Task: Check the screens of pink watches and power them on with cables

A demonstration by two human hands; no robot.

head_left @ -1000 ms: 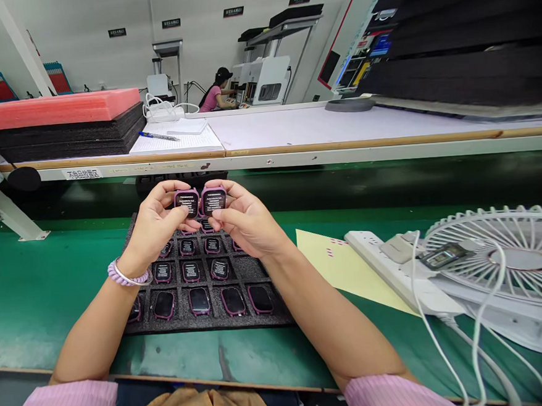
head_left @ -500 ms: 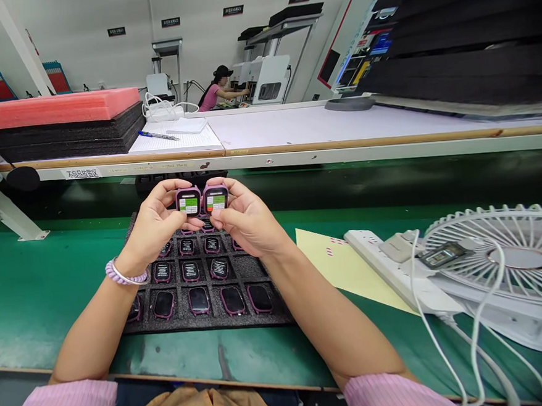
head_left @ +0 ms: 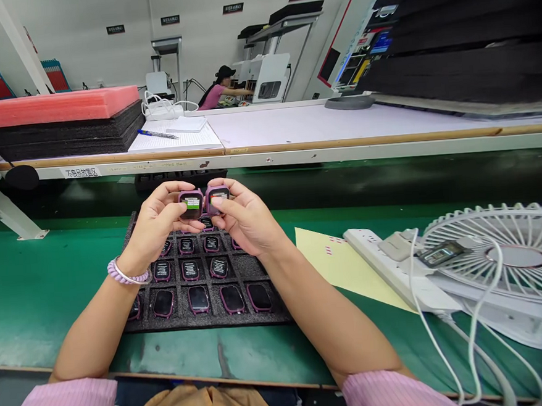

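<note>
My left hand (head_left: 160,217) grips a purple-framed smartwatch body (head_left: 192,213) by its edges, thumb on the lit screen. A matching smartwatch body (head_left: 222,191) is in my right hand (head_left: 244,217), and that thumb also rests on its screen. The two watches are side by side, screens toward me, with white, green and a bit of red showing. Below them lies a black foam tray (head_left: 181,323) with more purple watch bodies in its square compartments. Middle-row screens show white text; those in the front row are dark. My hands hide part of the tray's back.
Right of the tray lie a yellow sheet (head_left: 350,271), a white power strip (head_left: 396,268) and a white fan (head_left: 511,260) with loose cables. Above the bench runs a shelf (head_left: 295,155) bearing foam stacks (head_left: 62,134) and a notebook (head_left: 174,138). A person (head_left: 219,89) works behind.
Both thumbs have moved up onto the watch screens, and the displays have scrolled or shifted. The watches have tilted slightly and moved a little to the right.
</note>
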